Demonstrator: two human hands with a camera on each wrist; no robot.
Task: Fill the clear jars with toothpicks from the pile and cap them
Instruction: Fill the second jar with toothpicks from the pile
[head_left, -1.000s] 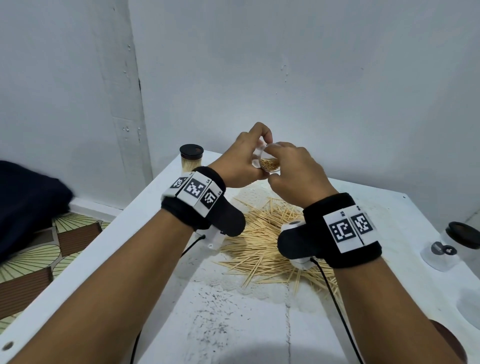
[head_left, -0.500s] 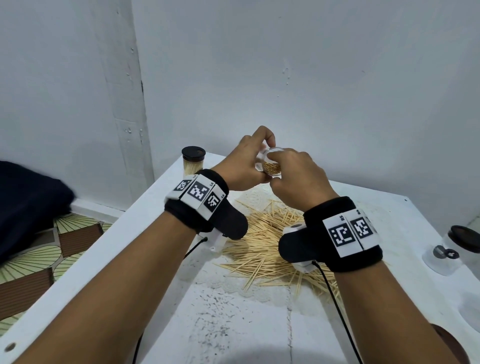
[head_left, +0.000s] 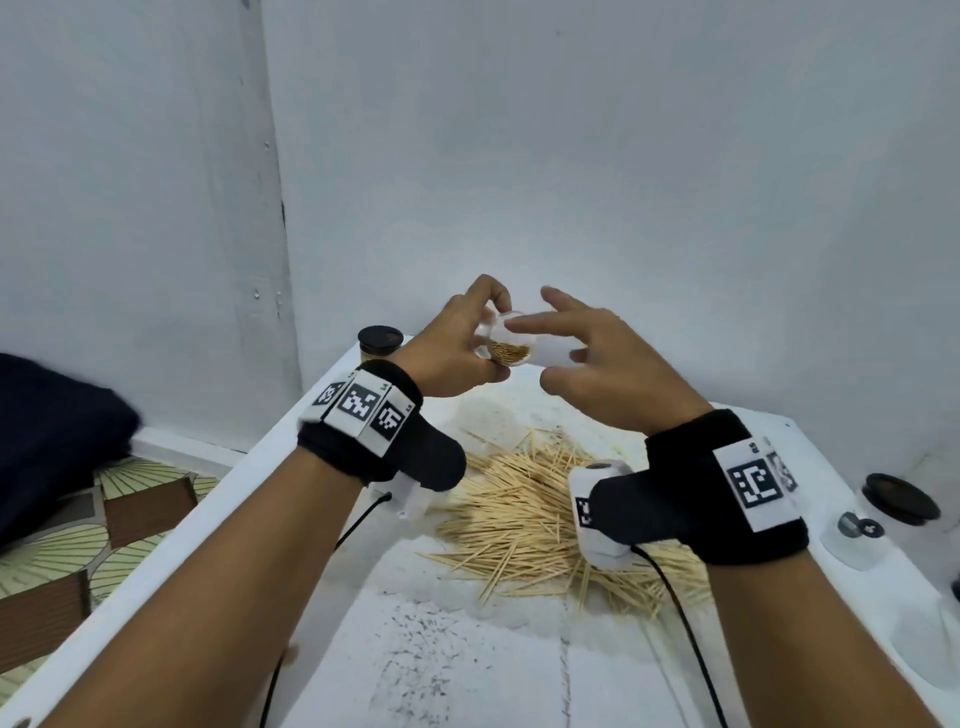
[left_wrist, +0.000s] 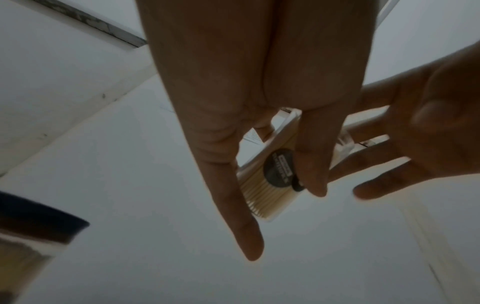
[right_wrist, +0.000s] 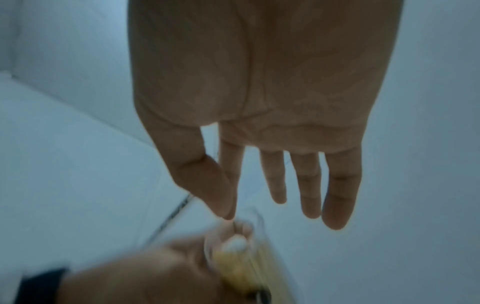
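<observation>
My left hand (head_left: 462, 348) grips a clear jar (head_left: 506, 345) part-filled with toothpicks, tilted with its mouth toward me, above the far end of the table. The left wrist view shows the jar (left_wrist: 262, 197) with a round black label (left_wrist: 279, 170) between my fingers. My right hand (head_left: 582, 358) is open beside the jar's mouth, fingers spread and holding nothing; its index fingertip (head_left: 519, 326) lies at the rim. In the right wrist view the fingers (right_wrist: 306, 185) are straight and the jar (right_wrist: 241, 265) is a blur below them. The toothpick pile (head_left: 540, 514) lies on the white table (head_left: 415, 649) under my wrists.
A black-capped jar of toothpicks (head_left: 381, 343) stands at the table's far left corner. On the right are a black-capped jar (head_left: 901, 501), a clear jar with a dark label (head_left: 857, 535) and another clear jar (head_left: 930, 644). The wall is close behind. The table's left edge drops to patterned floor (head_left: 78, 545).
My right hand was curled at the jar's mouth; it has now opened, spread its fingers and drawn slightly right. The left hand keeps hold of the jar.
</observation>
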